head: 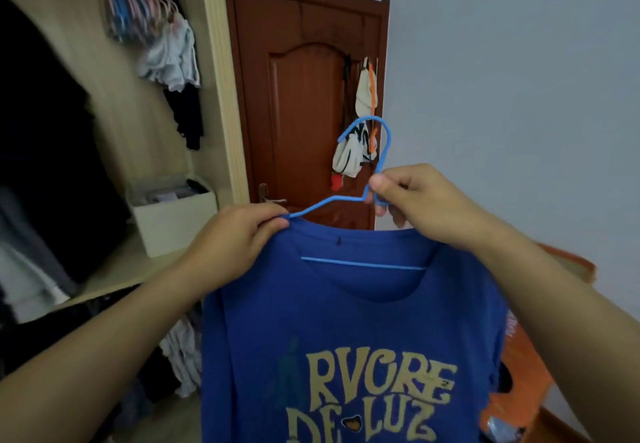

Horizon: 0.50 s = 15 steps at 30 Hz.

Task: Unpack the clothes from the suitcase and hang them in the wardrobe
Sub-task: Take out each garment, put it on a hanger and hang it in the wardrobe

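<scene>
Both hands hold up a blue T-shirt [346,356] on a blue hanger [363,265]: left hand [239,234] pinches the collar, right hand [419,196] pinches the hanger's neck.

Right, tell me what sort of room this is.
Most likely a home bedroom: an open wardrobe with clothes on hangers, a brown wooden door with bags hooked on it, and a blue T-shirt being fitted onto a blue hanger.

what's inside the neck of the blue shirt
The blue hanger is inside the shirt: its bottom bar crosses the neck opening. Its shoulder ends are covered by cloth.
</scene>
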Tool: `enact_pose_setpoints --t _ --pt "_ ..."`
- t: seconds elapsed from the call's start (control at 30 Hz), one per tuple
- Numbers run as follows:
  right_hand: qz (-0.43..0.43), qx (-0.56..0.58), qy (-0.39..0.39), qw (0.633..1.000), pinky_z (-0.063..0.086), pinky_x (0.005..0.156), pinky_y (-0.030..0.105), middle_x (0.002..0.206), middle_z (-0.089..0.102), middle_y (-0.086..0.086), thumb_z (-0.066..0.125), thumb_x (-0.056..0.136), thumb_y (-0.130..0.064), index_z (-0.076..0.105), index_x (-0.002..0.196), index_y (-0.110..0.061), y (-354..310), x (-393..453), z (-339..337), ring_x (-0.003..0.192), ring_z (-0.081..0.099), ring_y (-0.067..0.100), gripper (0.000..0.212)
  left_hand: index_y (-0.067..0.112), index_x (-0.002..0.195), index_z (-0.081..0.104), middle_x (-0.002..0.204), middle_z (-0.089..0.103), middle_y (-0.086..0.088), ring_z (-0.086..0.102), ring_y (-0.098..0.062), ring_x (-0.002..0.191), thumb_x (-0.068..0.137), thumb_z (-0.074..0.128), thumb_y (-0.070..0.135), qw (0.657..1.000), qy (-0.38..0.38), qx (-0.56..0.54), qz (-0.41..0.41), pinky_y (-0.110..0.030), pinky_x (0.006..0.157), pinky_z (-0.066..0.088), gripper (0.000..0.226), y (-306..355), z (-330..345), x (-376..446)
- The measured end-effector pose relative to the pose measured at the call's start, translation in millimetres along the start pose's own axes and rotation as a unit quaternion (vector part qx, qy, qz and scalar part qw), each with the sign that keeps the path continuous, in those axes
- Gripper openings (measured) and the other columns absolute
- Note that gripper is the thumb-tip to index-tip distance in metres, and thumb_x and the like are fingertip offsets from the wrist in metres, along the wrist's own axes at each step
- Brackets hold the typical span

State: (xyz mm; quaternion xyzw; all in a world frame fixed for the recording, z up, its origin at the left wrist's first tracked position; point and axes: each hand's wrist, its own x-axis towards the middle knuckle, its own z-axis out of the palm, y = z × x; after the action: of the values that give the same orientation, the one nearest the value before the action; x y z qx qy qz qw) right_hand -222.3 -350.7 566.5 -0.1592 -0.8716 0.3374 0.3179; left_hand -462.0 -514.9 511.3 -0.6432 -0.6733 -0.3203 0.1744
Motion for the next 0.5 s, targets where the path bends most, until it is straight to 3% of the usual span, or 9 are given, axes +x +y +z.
enact_pose_setpoints --t 0.07,0.13,0.27,0.37,0.5 --pt "0.042 0.146 -0.034 0.988 0.054 0.07 0.035 0.094 0.076 0.007 0.038 0.102 -0.048 0.065 0.114 -0.012 -20.8 36.7 16.5 0.076 0.066 0.028 0.046 0.022 0.112 0.074 0.097 0.069 0.018 0.062 0.002 0.086 0.103 0.053 0.034 1.0 0.016 0.0 -0.018 -0.013 0.077 0.043 0.026 -52.0 -27.4 10.3" --pt "0.064 0.249 -0.073 0.964 0.055 0.074 0.041 0.113 0.072 0.017 0.032 0.096 -0.059 0.058 0.125 -0.014 -40.1 76.0 38.9 0.092 0.07 0.037 0.06 0.025 0.108 0.074 0.097 0.071 0.018 0.062 0.004 0.088 0.102 0.057 0.028 1.0 0.009 -0.02 -0.017 -0.015 0.08 0.046 0.019 -108.6 -53.9 20.7" --pt "0.047 0.299 -0.104 0.947 0.053 0.059 0.033 0.121 0.065 0.027 0.025 0.095 -0.069 0.058 0.107 -0.012 -71.7 161.1 119.9 0.1 0.068 0.042 0.067 0.035 0.094 0.069 0.088 0.072 0.016 0.064 0.0 0.09 0.1 0.056 0.033 0.998 -0.004 -0.054 -0.007 -0.021 0.084 0.047 0.014 -219.0 -98.1 31.5" --pt "0.063 0.3 -0.1 0.946 0.04 0.046 0.026 0.116 0.068 0.021 0.018 0.091 -0.078 0.068 0.103 -0.008 -95.8 222.8 172.2 0.102 0.069 0.041 0.087 0.029 0.092 0.072 0.092 0.071 0.018 0.064 -0.003 0.091 0.091 0.053 0.041 0.998 0.007 -0.066 -0.024 -0.024 0.084 0.047 0.023 -291.6 -129.7 41.8" --pt "0.059 0.317 -0.092 0.942 0.017 0.051 0.03 0.131 0.064 0.018 0.015 0.092 -0.079 0.073 0.115 -0.003 -141.1 288.4 197.4 0.097 0.072 0.033 0.098 0.023 0.098 0.076 0.09 0.073 0.014 0.065 0.0 0.087 0.09 0.05 0.051 1.0 0.016 -0.011 -0.005 -0.03 0.085 0.049 0.039 -352.9 -194.1 84.8"
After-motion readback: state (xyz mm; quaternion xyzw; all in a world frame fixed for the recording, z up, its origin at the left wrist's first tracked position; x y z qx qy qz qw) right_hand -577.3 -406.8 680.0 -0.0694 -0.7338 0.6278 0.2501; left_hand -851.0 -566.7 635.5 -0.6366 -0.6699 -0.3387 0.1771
